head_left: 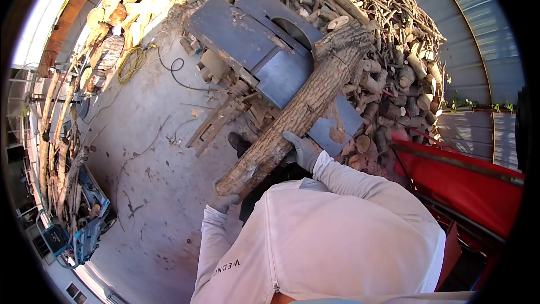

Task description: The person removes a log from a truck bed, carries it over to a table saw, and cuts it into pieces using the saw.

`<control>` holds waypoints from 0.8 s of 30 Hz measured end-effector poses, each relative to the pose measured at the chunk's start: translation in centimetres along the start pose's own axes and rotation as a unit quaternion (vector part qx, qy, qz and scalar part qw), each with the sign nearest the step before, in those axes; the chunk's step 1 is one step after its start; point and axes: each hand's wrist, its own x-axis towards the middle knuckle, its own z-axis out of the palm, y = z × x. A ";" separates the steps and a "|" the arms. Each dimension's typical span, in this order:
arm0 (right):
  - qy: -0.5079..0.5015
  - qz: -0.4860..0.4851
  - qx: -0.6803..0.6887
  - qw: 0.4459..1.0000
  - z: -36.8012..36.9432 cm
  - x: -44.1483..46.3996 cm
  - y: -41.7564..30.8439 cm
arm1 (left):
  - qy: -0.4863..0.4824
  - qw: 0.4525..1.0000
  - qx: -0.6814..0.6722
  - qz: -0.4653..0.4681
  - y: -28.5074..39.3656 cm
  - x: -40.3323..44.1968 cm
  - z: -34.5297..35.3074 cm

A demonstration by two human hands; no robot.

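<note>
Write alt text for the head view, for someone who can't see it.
A person's gloved left hand and right hand hold a thick, bark-covered log slanting over a metal-topped machine. Cut wood is piled behind.

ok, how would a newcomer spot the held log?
Find the grey metal machine, upper centre. A thick, bark-covered log slants across its right side, towards lower left. Unlike the piled wood, it's held by the gloved left hand and right hand.

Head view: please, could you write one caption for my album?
Left hand and right hand, both gloved, hold a thick log at a metal-topped machine, a heap of firewood beyond.
</note>
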 end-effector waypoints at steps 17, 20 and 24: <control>0.017 -0.033 -0.096 0.995 1.4 0.6 -1.2 | -0.041 0.998 -0.026 -0.033 2.4 1.6 0.9; 0.025 -0.020 -0.029 0.999 1.0 1.5 -0.9 | -0.019 0.999 -0.027 -0.022 2.7 1.1 1.7; 0.001 -0.043 0.002 0.999 1.5 1.5 -1.1 | -0.032 0.998 -0.032 -0.035 3.0 1.5 2.1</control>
